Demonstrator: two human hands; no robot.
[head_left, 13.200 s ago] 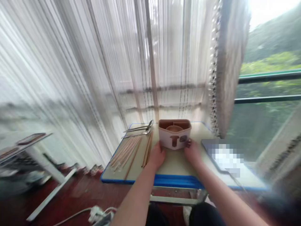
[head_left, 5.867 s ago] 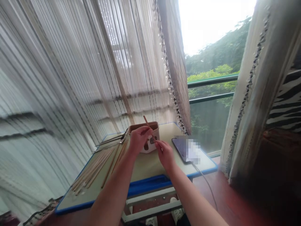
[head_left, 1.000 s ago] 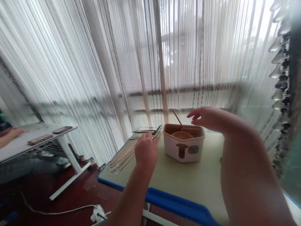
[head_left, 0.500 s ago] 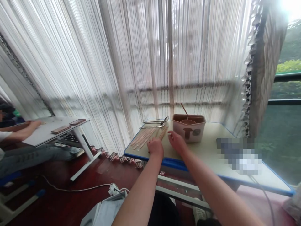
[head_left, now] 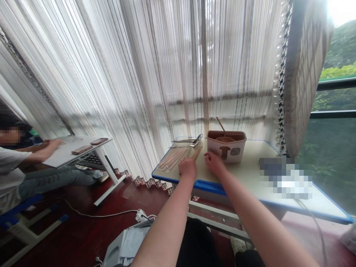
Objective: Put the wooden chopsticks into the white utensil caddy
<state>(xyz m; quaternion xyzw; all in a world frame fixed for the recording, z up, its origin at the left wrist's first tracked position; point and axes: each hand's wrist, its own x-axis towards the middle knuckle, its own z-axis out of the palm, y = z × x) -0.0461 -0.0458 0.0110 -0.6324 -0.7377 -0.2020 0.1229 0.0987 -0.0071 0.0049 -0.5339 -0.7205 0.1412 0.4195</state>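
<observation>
My left hand (head_left: 187, 168) rests low over the near part of the table, its fingers curled down. A narrow bundle of wooden chopsticks (head_left: 197, 151) runs away from behind its knuckles; whether the fingers grip these is hidden. To its left a looser spread of chopsticks (head_left: 172, 157) lies flat. My right hand (head_left: 214, 162) is just right of the bundle, fingers bent and apart, with nothing visible in them. Close behind it stands a white-and-brown bin (head_left: 238, 148) with a mushroom picture, containing a brown bowl (head_left: 226, 139) and a thin brown handle (head_left: 220, 123).
Metal spoons and other cutlery (head_left: 191, 142) lie behind the chopsticks. A blurred-out item (head_left: 286, 178) with a cable sits at the table's right. The table has a blue edge (head_left: 211, 186). At left, another person works at a white table (head_left: 66, 157) bearing two phones (head_left: 82, 149).
The view has shifted slightly left, so more of the other person shows. My hands keep nearly the same places beside the chopsticks and bin.
</observation>
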